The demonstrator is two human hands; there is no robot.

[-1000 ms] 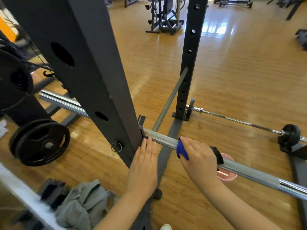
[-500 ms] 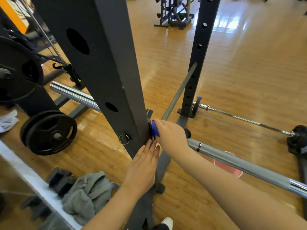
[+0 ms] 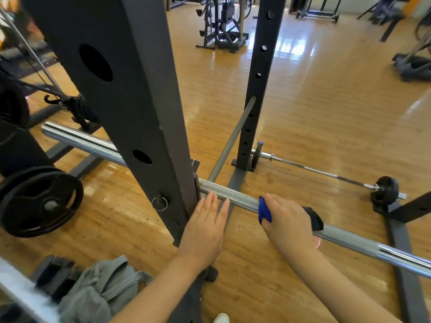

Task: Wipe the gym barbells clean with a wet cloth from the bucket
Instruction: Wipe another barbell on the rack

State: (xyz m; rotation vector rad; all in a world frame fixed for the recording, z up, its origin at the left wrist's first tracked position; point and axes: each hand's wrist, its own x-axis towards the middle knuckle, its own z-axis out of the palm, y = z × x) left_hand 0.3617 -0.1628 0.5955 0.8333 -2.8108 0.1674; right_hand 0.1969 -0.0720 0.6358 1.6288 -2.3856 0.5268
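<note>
While a black weight plate point(image 3: 40, 201) leans at the far left, a gray backpack point(image 3: 98, 292) lies on the wood floor below it. Next comes the dark rack post point(image 3: 130, 108). The left hand point(image 3: 204, 231) lies flat with straight fingers, touching the barbell point(image 3: 235, 198) beside the post. The right hand point(image 3: 288, 221) grips a blue cloth point(image 3: 264, 210) wrapped on the bar. A thinner barbell point(image 3: 321, 171) lies on the floor farther right.

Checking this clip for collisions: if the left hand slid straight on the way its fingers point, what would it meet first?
The left hand lies flat, fingertips pointing up at the barbell beside the rack upright. It would probably meet the barbell first; its fingertips look at or on it already, though depth is unclear.
</note>
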